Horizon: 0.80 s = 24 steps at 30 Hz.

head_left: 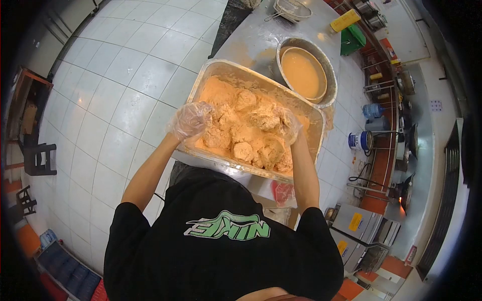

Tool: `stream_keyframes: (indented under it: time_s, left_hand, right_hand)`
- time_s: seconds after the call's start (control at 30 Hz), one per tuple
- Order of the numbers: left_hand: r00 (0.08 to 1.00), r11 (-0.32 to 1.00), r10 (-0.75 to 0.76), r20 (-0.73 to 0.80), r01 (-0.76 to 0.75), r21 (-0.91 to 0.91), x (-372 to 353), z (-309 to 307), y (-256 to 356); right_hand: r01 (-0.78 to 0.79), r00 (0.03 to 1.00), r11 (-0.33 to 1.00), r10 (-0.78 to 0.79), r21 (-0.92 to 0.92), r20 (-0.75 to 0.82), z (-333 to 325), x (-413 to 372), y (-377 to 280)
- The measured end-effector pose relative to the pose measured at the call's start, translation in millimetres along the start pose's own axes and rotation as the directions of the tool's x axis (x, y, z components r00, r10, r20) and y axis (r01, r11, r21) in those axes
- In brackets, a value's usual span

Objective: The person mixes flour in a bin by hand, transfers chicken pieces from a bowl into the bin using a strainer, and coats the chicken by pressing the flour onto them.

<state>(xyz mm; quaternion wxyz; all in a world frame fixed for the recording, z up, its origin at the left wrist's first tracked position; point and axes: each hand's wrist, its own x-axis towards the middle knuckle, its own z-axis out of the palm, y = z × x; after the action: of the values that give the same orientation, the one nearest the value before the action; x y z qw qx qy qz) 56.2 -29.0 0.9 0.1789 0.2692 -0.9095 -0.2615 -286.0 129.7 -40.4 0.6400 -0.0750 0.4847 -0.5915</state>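
Note:
A large metal tray (205, 70) holds orange-tinted flour with several coated pieces, which look like breaded chicken. My left hand (192, 120), in a clear plastic glove, is at the tray's left side, its fingers curled down by the flour. Whatever lies under those fingers is hidden. On the right side of the tray, my right hand (289, 126), also gloved, grips a craggy breaded chicken piece (264, 117) raised at the top of the pile. Nearer my body, a rounder coated piece (243, 151) rests in the flour between my hands.
Beyond the tray, a metal pot (331, 88) of orange liquid stands on the steel table (246, 45). A wire strainer (293, 10) and a yellow cylinder (345, 21) are farther back. White floor tiles spread to the left; cooking equipment (356, 220) lines the right.

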Motion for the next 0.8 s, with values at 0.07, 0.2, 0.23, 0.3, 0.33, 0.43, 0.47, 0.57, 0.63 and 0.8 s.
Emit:
stream_keyframes:
  time_s: [0.07, 0.2, 0.23, 0.3, 0.33, 0.43, 0.47, 0.57, 0.63, 0.8]
  left_hand:
    - [0.994, 0.995, 0.097, -0.043, -0.096, 0.038, -1.7, 16.3, -16.5]
    - [0.99, 0.978, 0.127, -0.068, -0.113, 0.174, -3.4, 17.8, -13.1]
    - [0.98, 0.974, 0.161, -0.12, -0.138, 0.18, -5.4, 22.8, -16.0]
    - [0.948, 0.963, 0.23, -0.222, -0.189, 0.191, -7.7, 34.8, -20.0]
    - [0.999, 0.98, 0.035, -0.019, -0.03, 0.195, -1.9, 37.7, -18.4]
    - [0.836, 0.912, -0.369, 0.405, 0.241, 0.333, 26.1, 29.3, 14.0]
    - [0.809, 0.905, -0.38, 0.448, 0.225, 0.36, 29.3, 28.8, 21.4]
    - [0.726, 0.91, -0.358, 0.588, 0.13, 0.394, 31.1, 46.6, 12.7]
    - [0.656, 0.934, -0.236, 0.717, -0.051, 0.354, 32.7, 61.6, -3.6]
    - [0.585, 0.884, -0.162, 0.795, 0.444, -0.146, 13.8, 135.9, -70.1]
  right_hand:
    - [0.08, 0.987, 0.857, -0.141, -0.508, -0.082, -1.2, 5.5, -6.1]
    - [-0.011, 0.904, -0.034, -0.427, -0.999, 0.005, 29.5, 3.6, -39.1]
    - [-0.007, 0.89, 0.025, -0.456, -1.0, -0.018, 34.1, -4.6, -44.8]
    - [0.001, 0.859, 0.141, -0.507, -0.99, -0.072, 37.6, -26.4, -54.3]
    - [-0.036, 0.874, 0.246, -0.461, -0.969, -0.15, 33.3, -34.8, -55.9]
    - [-0.141, 0.898, 0.247, -0.377, -0.959, -0.229, 9.7, -54.1, -53.0]
    - [-0.205, 0.91, 0.167, -0.331, -0.964, -0.251, 4.3, -62.0, -51.6]
    - [-0.312, 0.93, -0.07, -0.226, -0.948, -0.289, -20.3, -81.8, -39.6]
    - [-0.291, 0.947, -0.217, -0.204, -0.932, -0.248, -61.1, -80.5, -12.8]
    - [-0.353, 0.935, -0.185, -0.025, -0.917, -0.355, -132.5, -58.6, 30.5]
